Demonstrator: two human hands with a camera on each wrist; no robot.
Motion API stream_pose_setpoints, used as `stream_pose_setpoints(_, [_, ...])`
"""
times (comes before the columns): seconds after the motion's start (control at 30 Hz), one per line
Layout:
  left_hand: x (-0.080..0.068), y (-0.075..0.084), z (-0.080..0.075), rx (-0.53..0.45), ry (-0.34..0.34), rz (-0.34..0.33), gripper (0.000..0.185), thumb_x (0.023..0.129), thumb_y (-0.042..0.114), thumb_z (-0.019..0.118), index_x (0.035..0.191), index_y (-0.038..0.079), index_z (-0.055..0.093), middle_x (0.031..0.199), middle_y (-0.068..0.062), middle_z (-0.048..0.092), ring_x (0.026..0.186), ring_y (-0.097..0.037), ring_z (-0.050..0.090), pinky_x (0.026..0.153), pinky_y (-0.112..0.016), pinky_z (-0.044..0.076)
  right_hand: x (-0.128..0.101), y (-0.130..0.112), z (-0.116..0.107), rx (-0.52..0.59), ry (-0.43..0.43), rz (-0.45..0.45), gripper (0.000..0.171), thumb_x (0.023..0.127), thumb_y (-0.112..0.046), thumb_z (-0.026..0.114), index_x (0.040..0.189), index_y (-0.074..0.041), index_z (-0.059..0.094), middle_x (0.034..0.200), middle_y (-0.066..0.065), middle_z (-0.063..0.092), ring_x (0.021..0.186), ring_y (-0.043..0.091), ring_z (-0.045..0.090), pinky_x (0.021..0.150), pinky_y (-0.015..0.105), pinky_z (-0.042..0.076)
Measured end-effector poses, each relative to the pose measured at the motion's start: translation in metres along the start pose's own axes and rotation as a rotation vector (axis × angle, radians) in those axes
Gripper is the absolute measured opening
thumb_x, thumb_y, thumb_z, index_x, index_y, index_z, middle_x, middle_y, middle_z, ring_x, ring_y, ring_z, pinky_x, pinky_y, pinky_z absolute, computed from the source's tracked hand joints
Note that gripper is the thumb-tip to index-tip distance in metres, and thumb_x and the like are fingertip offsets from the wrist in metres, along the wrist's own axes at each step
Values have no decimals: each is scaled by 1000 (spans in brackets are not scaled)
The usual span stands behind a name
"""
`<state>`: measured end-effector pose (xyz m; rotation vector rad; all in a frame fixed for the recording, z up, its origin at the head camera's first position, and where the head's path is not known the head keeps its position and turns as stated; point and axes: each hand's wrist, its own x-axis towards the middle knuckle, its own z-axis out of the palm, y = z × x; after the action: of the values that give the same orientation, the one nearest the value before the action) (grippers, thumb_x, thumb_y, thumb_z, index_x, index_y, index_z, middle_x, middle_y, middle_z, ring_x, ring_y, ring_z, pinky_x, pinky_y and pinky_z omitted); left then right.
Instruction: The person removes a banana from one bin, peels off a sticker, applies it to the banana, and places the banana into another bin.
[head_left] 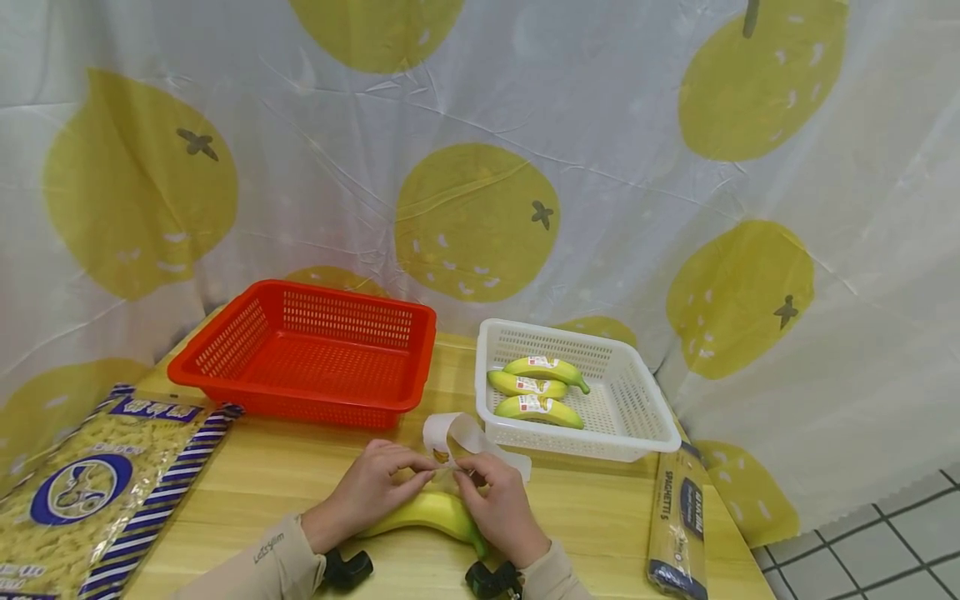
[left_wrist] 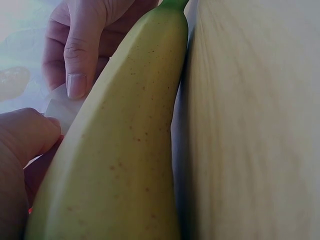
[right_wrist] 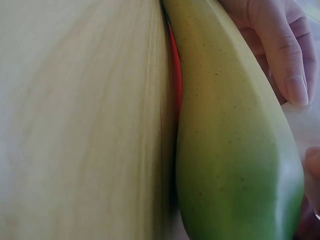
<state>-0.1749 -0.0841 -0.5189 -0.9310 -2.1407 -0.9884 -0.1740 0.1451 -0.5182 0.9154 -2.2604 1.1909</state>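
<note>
Both hands meet over a yellow banana (head_left: 429,512) lying on the table, its green end toward the right. Between them is a curled white strip of stickers (head_left: 471,435), with a small yellow picture showing on it. My left hand (head_left: 384,483) pinches the strip's near edge between thumb and index finger. From the other side, my right hand (head_left: 497,502) pinches the same strip, fingertips close to the left ones. In the left wrist view the banana (left_wrist: 125,125) fills the middle, with the strip's pale edge (left_wrist: 64,107) between the two thumbs.
A red basket (head_left: 300,402) stands at the back left. To its right, a white basket (head_left: 585,443) holds several labelled bananas (head_left: 536,387). A large pasta bag (head_left: 97,492) lies at the left, a spaghetti pack (head_left: 678,525) at the right. A lemon-print curtain (head_left: 322,167) hangs behind.
</note>
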Motion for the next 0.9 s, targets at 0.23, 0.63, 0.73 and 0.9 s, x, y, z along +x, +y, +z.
stream_pose_setpoints(0.23, [0,-1,0,0,6,4,23,81,9,85,99,23,80,90,18,76,81,0,68,80,-32,44,0,-1,0,-15,7,7,19,88,3,77,100,-12,76,90,-4,73,74,1,62,66,21,55])
stream_pose_setpoints(0.63, [0,0,0,5,6,-4,23,81,9,86,98,23,80,89,19,75,81,0,68,80,-30,44,-1,1,0,14,15,-20,18,86,4,77,98,-9,74,89,-2,73,74,3,64,66,26,57])
stream_pose_setpoints(0.73, [0,0,0,11,5,-6,22,81,10,86,97,23,79,89,19,75,80,0,67,79,-30,44,0,-1,-1,15,1,-2,17,87,0,80,98,-11,74,89,-2,73,73,3,64,65,26,57])
stream_pose_setpoints(0.9, [0,0,0,22,-3,-22,21,81,11,86,97,24,79,89,20,74,81,0,67,80,-31,44,0,-3,-2,25,-22,38,14,89,-10,82,99,-15,75,89,-4,72,73,3,63,65,24,56])
